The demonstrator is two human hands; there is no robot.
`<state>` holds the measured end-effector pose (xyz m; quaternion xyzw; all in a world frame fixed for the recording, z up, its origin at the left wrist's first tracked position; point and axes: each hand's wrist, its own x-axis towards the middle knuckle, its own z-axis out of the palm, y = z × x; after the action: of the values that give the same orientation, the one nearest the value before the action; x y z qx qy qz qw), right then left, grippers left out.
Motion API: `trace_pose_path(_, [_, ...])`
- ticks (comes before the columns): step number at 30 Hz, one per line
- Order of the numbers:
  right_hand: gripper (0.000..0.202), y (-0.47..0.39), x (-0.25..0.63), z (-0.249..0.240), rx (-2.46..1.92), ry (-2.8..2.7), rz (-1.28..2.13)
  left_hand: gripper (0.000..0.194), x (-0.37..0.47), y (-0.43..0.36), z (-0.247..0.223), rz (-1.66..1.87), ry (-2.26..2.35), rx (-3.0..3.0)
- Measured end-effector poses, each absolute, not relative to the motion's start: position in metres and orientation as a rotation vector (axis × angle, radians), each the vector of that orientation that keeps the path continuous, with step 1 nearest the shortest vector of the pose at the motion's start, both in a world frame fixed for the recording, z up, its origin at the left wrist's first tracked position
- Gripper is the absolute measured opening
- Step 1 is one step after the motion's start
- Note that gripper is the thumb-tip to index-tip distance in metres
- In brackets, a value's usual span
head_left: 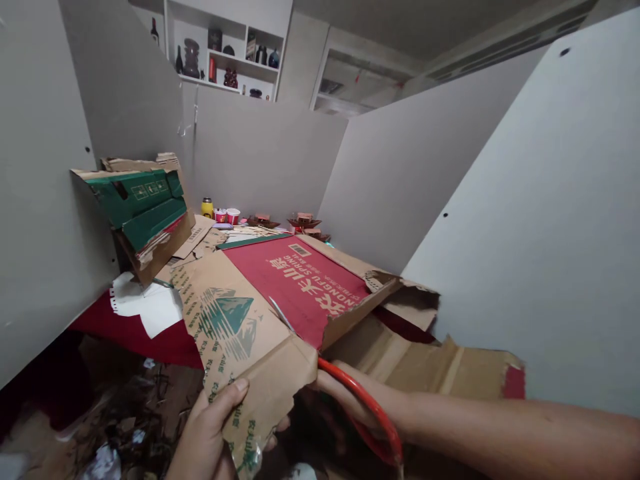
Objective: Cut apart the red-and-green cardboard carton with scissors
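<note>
Pinching the cardboard (240, 340) at its near corner, the left hand (207, 433) lays its thumb on top, its other fingers underneath. It is brown, printed with green mountains and rows of lettering, creased across its near part, with a ragged near right edge. The right hand, (350, 402) at the cardboard's right edge, grasps orange-handled scissors (363, 393); its fingers are partly hidden. A silver blade shows above the cardboard, where it meets a red panel (310, 287) on its right. Brown flaps (425, 360) crowd the space farther right, near the forearm. Left of the cardboard lie white paper (145, 307) and red cloth (150, 343). Open space falls away below its near left side, over a littered floor (135, 413).
</note>
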<state>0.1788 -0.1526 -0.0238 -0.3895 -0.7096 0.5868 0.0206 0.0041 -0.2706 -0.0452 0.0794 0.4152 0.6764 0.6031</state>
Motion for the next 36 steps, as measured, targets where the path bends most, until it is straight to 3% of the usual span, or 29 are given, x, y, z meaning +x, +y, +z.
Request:
trace_pose_path(8, [0.069, -0.157, 0.184, -0.029, -1.155, -1.967, 1.939, 0.063, -0.004, -0.272, -0.071, 1.529, 1.030, 0.155])
trace_pose_path(12, [0.067, -0.158, 0.180, -0.024, -1.265, -1.802, 2.043, 0.062, -0.030, -0.260, -0.101, 1.946, 1.201, 0.334])
trace_pose_path(14, [0.064, -0.159, 0.178, -0.024, -1.315, -1.736, 2.102, 0.069, -0.047, -0.252, -0.109, 2.144, 1.445, 0.685])
trace_pose_path(17, [0.063, -0.157, 0.177, -0.027, -1.295, -1.712, 2.137, 0.080, -0.072, -0.242, -0.104, 2.039, 1.763, 1.601])
trace_pose_path(21, [0.061, -0.154, 0.178, -0.033, -1.276, -1.708, 2.114, 0.050, -0.094, -0.233, -0.078, 1.777, 1.986, 2.426])
trace_pose_path(23, [0.058, -0.153, 0.177, -0.035, -1.340, -1.692, 2.129, 0.039, -0.095, -0.227, -0.065, 1.659, 1.870, 2.645])
trace_pose_path(27, [0.053, -0.151, 0.169, -0.036, -1.368, -1.603, 2.192, 0.029, -0.080, -0.219, -0.049, 1.560, 1.338, 2.481])
trace_pose_path(31, [0.047, -0.143, 0.152, -0.041, -1.369, -1.543, 2.245, 0.025, -0.063, -0.221, -0.040, 1.687, 1.393, 2.003])
trace_pose_path(36, [0.044, -0.133, 0.135, -0.041, -1.547, -1.505, 2.265, 0.019, -0.065, -0.223, -0.033, 1.577, 1.489, 1.948])
